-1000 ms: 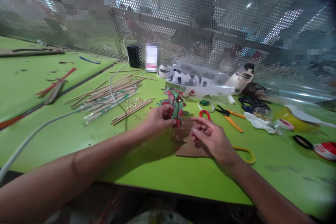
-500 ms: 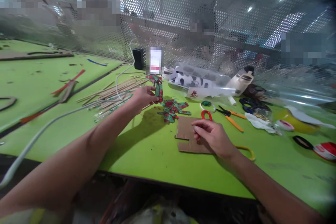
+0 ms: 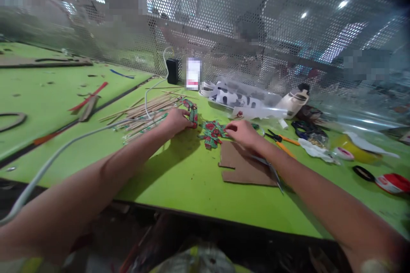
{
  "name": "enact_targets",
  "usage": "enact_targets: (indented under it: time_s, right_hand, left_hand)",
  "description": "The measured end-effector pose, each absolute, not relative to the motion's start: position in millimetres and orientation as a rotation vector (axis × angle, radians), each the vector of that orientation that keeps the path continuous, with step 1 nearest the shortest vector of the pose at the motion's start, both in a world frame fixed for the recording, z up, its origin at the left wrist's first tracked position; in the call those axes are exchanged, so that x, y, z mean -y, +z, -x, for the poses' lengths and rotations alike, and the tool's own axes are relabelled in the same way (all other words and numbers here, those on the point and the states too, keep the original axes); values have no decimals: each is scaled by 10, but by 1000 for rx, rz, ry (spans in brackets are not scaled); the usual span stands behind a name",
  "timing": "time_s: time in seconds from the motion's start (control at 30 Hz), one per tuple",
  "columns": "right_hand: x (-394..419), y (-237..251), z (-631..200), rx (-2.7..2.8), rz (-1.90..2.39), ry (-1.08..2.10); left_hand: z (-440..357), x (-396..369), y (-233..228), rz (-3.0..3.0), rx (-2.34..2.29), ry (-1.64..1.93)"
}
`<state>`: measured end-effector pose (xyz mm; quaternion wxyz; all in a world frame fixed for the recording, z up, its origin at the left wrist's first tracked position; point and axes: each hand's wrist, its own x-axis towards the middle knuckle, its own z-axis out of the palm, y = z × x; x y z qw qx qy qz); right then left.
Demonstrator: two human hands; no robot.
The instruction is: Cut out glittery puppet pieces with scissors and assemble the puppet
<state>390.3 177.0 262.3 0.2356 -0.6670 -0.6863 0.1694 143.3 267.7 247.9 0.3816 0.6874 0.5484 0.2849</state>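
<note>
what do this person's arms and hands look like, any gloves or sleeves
The left hand and right hand are bare, with no gloves and no watch or ring that I can see. Both forearms are uncovered too. A blurred bit of pale and yellow cloth at the lower left edge may be a sleeve.

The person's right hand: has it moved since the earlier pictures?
Yes, the right hand moved forward from over the flat brown cardboard to the red-green patterned pieces.
</note>
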Motion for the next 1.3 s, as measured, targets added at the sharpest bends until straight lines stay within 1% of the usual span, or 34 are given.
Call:
enact_targets:
  time_s: [0.13, 0.33, 0.53, 0.77, 0.9, 1.03, 1.17, 1.3]
  right_hand:
    - [-2043, 2529, -3872, 1979, 1938, 345]
    - [-2403, 2536, -3746, 2165, 2012, 308]
    - [-2642, 2530, -3634, 2283, 2085, 428]
    - [-2712, 2480, -3678, 2132, 2075, 613]
    - [-2665, 2406, -3682, 1977, 1955, 635]
    - [-2561, 2406, -3682, 1819, 1744, 663]
    - [-2419, 2569, -3673, 1695, 1492, 668]
    - [-2217, 2777, -3657, 1623, 1310, 689]
  left_hand:
    - [-1391, -2640, 2438, -1897, -1487, 700]
    - [-1347, -2619, 2443, -2115, -1470, 607]
    - [-1311, -2632, 2407, -2301, -1533, 494]
    - [-1317, -2551, 2486, -2340, -1689, 459]
    - [-1342, -2509, 2532, -2322, -1702, 489]
    - [-1351, -2481, 2556, -2311, -1628, 605]
    - [-1368, -2452, 2600, -2271, -1422, 795]
    - [-1473, -2334, 2654, -2115, -1134, 853]
